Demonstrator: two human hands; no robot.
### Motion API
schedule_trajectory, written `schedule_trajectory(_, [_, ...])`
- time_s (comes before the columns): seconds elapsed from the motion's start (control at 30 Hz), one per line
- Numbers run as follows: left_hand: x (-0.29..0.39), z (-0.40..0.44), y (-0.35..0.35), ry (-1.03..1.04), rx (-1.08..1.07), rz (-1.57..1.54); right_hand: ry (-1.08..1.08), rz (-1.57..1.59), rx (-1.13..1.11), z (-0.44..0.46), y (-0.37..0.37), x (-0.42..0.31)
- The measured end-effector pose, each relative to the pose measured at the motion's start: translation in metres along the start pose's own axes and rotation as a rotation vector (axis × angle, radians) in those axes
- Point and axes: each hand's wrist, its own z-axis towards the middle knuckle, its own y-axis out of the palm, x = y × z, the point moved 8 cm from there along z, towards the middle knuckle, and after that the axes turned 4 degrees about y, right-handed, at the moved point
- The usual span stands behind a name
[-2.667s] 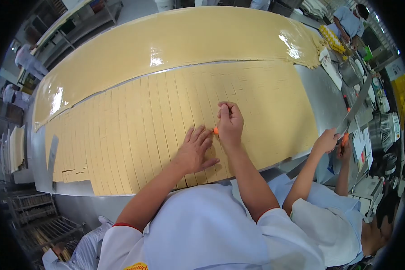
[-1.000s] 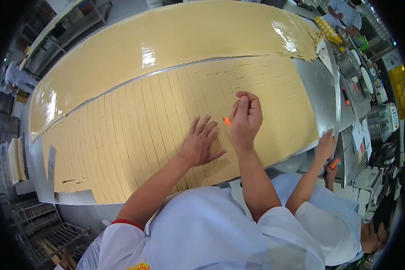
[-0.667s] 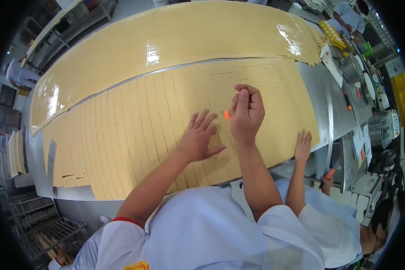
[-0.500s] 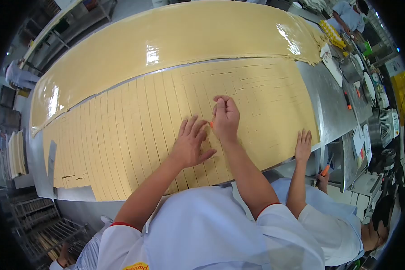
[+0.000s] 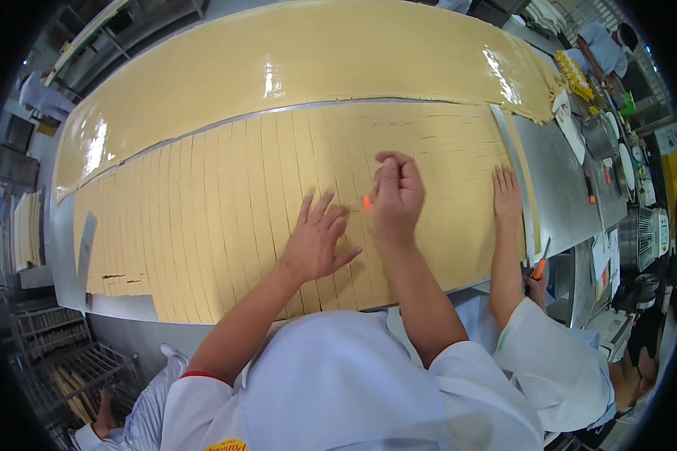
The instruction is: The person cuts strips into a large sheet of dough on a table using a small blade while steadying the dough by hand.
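A wide sheet of yellow dough (image 5: pixel 203 210), scored into long narrow strips, covers the near part of the metal table (image 5: pixel 572 195). Over the middle of the strips my left hand (image 5: pixel 316 240) is spread, holding nothing. To its right, my right hand (image 5: pixel 397 197) is closed around a small orange-handled tool (image 5: pixel 367 201); the tool's far end is hard to see. Behind the scored sheet lies a larger, smooth, glossy dough sheet (image 5: pixel 316 52), separated by a thin gap.
At the right, a co-worker's hand (image 5: pixel 507 192) lies flat on the dough beside a long metal strip (image 5: pixel 513 146); the other holds an orange-handled knife (image 5: pixel 539 269). A metal strip (image 5: pixel 88 244) lies at the left. Racks (image 5: pixel 90 361) stand at lower left.
My right hand has moved slightly right, away from my left hand. The co-worker's hand has moved up onto the dough, and the long metal strip now lies along its right edge.
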Motion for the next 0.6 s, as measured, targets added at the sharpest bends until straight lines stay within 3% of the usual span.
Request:
schedule_trajectory(0.1, [-0.006, 0.013, -0.001, -0.031, 0.016, -0.031, 0.024, 0.017, 0.001, 0.007, 0.005, -0.011])
schedule_trajectory(0.27, [-0.014, 0.021, 0.013, -0.019, 0.024, 0.023, 0.101, -0.024, 0.062, 0.023, -0.003, 0.050])
schedule_trajectory(0.4, [-0.004, 0.029, 0.004, -0.024, 0.014, 0.001, 0.025, 0.086, 0.045, 0.016, -0.013, -0.023])
schedule_trajectory(0.53, [0.002, 0.036, 0.029, 0.066, -0.044, -0.009, 0.044, -0.046, 0.052, 0.032, -0.032, 0.060])
schedule_trajectory(0.6, [0.002, 0.043, 0.024, 0.065, -0.033, 0.021, 0.073, -0.011, 0.061, 0.030, -0.033, 0.027])
